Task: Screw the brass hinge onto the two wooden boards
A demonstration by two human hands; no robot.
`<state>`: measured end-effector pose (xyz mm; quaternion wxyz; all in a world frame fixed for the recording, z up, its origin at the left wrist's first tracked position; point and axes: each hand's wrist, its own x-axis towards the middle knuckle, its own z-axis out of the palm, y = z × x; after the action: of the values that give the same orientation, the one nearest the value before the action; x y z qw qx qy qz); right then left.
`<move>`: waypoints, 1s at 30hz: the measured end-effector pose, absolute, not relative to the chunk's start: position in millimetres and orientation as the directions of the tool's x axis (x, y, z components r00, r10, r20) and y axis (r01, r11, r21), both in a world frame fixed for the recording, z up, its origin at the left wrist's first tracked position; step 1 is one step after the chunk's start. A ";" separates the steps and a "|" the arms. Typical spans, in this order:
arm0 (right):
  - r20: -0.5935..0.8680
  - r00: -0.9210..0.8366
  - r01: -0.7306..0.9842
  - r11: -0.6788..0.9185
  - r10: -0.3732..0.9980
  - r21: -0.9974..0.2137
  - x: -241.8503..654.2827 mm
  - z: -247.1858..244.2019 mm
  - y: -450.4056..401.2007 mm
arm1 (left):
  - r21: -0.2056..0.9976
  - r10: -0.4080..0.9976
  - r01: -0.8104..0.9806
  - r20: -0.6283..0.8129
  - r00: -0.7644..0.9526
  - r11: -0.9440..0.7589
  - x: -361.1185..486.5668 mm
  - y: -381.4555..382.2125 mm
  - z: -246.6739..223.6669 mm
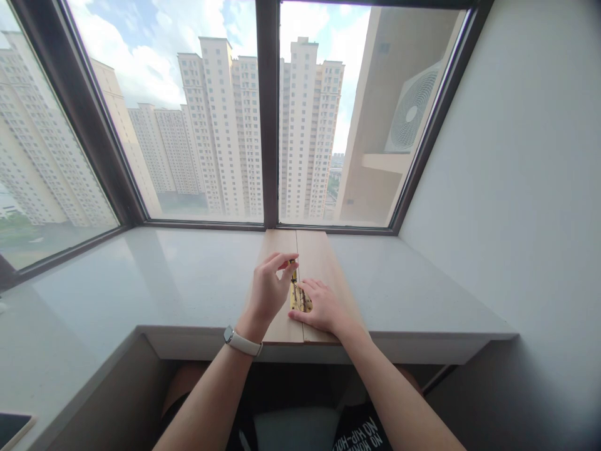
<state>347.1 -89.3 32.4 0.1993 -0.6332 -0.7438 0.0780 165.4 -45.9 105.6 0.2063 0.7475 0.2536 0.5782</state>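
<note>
Two light wooden boards lie side by side on the white sill, a left board (280,329) and a right board (335,275), with a thin seam between them. Across the seam rests a gold-coloured hinge (295,300) with dark holes. My left hand (270,285) pinches the top of a small yellow-and-black screwdriver (294,274), which stands nearly upright with its shaft pointing down at the hinge's left leaf. My right hand (322,305) bends round the hinge, fingers at its far side and thumb at its near edge, holding it against the boards. The screwdriver's tip is too small to make out.
A dark window frame (268,125) rises behind the boards. The white sill (188,275) extends to both sides and drops off at its front edge. A white wall (516,188) stands on the right. A dark-screened device (14,429) lies at the lower left.
</note>
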 end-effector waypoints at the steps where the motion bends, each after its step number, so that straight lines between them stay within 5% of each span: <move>1: 0.197 -0.118 0.911 0.185 0.973 -0.369 347.0 32.6 -89.3 | 0.606 0.622 0.139 0.757 0.203 -0.783 165.4 -46.1 105.1; 30: 0.209 -0.116 0.913 0.187 0.971 -0.362 347.0 28.8 -87.2 | 0.582 0.601 0.155 0.784 0.154 -0.798 165.1 -49.2 107.3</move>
<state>347.0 -87.2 28.8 0.2015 -0.6335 -0.7436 0.0716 165.1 -49.2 107.3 0.1867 0.7364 0.2568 0.5974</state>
